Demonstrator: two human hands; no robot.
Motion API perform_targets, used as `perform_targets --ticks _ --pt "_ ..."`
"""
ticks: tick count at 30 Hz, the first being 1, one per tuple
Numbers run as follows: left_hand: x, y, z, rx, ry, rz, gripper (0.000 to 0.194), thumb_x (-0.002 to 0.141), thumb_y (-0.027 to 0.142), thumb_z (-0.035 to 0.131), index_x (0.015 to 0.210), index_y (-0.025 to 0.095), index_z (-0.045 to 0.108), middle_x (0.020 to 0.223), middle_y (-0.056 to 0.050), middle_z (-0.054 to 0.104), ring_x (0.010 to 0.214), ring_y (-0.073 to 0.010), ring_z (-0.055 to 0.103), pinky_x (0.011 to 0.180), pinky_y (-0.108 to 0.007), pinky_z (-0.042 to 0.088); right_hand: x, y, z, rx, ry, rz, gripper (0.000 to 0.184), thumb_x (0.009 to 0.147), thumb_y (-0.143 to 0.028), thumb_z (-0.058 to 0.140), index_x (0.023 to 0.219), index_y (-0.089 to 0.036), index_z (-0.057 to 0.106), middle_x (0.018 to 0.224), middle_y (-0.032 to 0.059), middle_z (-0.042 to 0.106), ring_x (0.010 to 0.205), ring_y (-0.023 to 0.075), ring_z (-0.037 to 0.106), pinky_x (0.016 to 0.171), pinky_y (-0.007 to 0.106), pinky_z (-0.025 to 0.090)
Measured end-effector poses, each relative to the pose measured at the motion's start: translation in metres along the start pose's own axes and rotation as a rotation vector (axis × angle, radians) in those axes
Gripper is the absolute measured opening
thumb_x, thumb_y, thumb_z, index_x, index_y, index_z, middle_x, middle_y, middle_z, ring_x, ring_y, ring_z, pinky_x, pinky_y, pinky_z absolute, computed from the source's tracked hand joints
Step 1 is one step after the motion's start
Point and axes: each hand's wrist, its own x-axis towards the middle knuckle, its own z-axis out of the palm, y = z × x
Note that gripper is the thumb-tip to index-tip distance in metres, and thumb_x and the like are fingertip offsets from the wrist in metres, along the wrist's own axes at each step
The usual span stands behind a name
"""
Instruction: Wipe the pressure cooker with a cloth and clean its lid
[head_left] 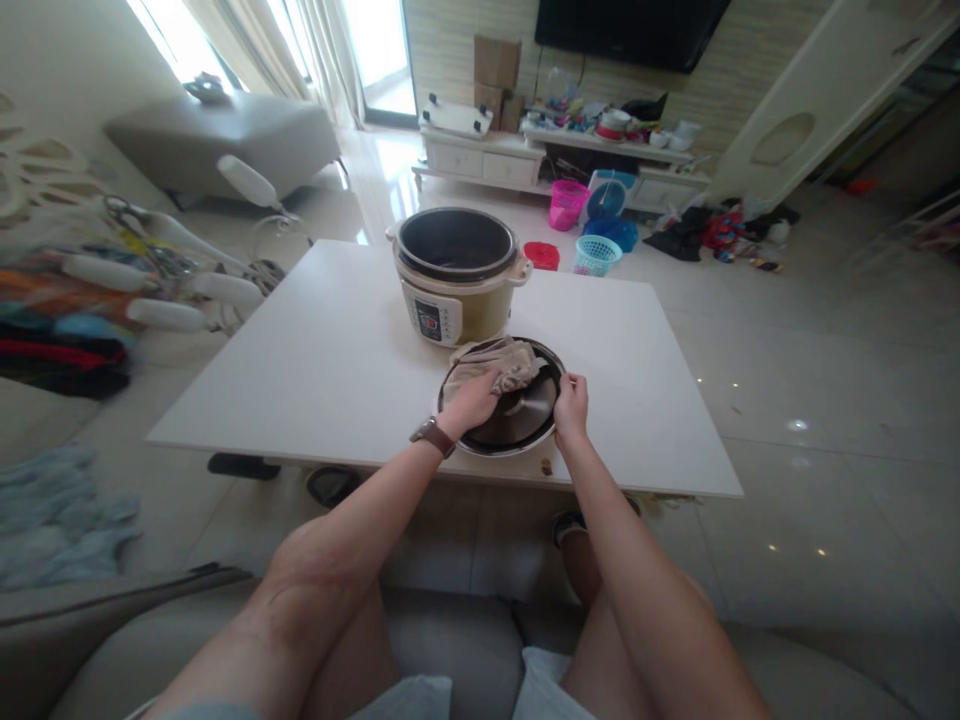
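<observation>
A round metal cooker lid [525, 420] lies inner side up near the front edge of a white table [322, 370]. My left hand [472, 400], with a watch on the wrist, presses a beige cloth [499, 362] onto the lid. My right hand [571, 402] grips the lid's right rim with curled fingers. Just behind the lid stands an open cream pressure cooker [456, 272] with a dark inner pot.
A clothes rack [150, 270] with white hangers stands left of the table. Pink and turquoise baskets [596, 252] and a red bowl sit on the tiled floor behind. A TV cabinet [555, 155] stands at the back wall. My knees and a grey sofa are below.
</observation>
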Motion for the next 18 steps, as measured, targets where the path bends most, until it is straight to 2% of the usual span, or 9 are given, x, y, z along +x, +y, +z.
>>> perform_targets --ticks 2,4,8,10,14,17,18 --pt "0.0 0.004 0.01 0.102 -0.108 -0.03 0.062 0.093 0.011 0.049 0.155 0.016 0.052 0.158 -0.018 0.057 0.142 -0.0333 0.059 0.121 -0.05 0.043 -0.003 0.0 0.001 -0.002 -0.007 -0.006 0.032 0.089 -0.056 0.05 0.098 -0.026 0.057 0.093 0.001 0.064 0.09 0.0205 0.058 0.086 0.032 0.046" --pt "0.0 0.007 0.015 0.135 -0.143 -0.022 0.068 0.091 0.009 0.049 0.158 0.018 0.048 0.164 -0.017 0.05 0.15 -0.0332 0.05 0.124 -0.05 0.039 -0.005 0.0 0.001 -0.007 -0.003 -0.016 0.03 0.09 -0.055 0.049 0.099 -0.027 0.057 0.094 0.0011 0.064 0.092 0.0207 0.058 0.087 0.032 0.046" --pt "-0.002 0.014 0.013 0.156 -0.188 0.041 0.07 0.088 0.006 0.047 0.156 0.019 0.053 0.162 -0.013 0.053 0.157 -0.0298 0.041 0.129 -0.048 0.033 -0.001 0.005 0.001 0.004 0.011 0.022 0.026 0.089 -0.052 0.05 0.096 -0.027 0.056 0.092 0.0008 0.064 0.093 0.0211 0.058 0.087 0.033 0.046" --pt "-0.004 0.018 0.009 0.178 -0.255 0.061 0.071 0.086 0.005 0.046 0.156 0.019 0.054 0.163 -0.013 0.052 0.155 -0.0293 0.044 0.128 -0.047 0.034 0.003 0.009 0.001 0.024 0.018 0.061 0.026 0.089 -0.052 0.05 0.094 -0.027 0.055 0.09 0.0007 0.064 0.091 0.021 0.058 0.085 0.032 0.047" --pt "-0.011 0.023 0.0 0.209 -0.39 0.099 0.069 0.087 0.009 0.047 0.154 0.024 0.057 0.162 -0.012 0.053 0.142 -0.0299 0.06 0.122 -0.043 0.041 0.011 0.015 0.001 0.049 0.047 0.101 0.027 0.088 -0.053 0.051 0.09 -0.027 0.055 0.09 0.0014 0.065 0.09 0.021 0.059 0.083 0.032 0.048" --pt "-0.014 0.023 -0.003 0.156 -0.406 0.164 0.059 0.09 0.015 0.049 0.145 0.028 0.066 0.151 -0.009 0.065 0.131 -0.0291 0.068 0.116 -0.039 0.047 0.012 0.016 0.001 0.06 0.049 0.107 0.024 0.087 -0.05 0.052 0.089 -0.026 0.056 0.09 0.0015 0.065 0.09 0.0208 0.059 0.083 0.033 0.048" --pt "-0.015 0.024 -0.003 0.128 -0.371 0.173 0.055 0.09 0.017 0.051 0.14 0.028 0.07 0.144 -0.008 0.07 0.128 -0.0287 0.07 0.113 -0.038 0.05 0.012 0.016 0.001 0.065 0.043 0.105 0.024 0.087 -0.049 0.052 0.089 -0.026 0.056 0.09 0.0013 0.065 0.089 0.0208 0.06 0.083 0.033 0.048"
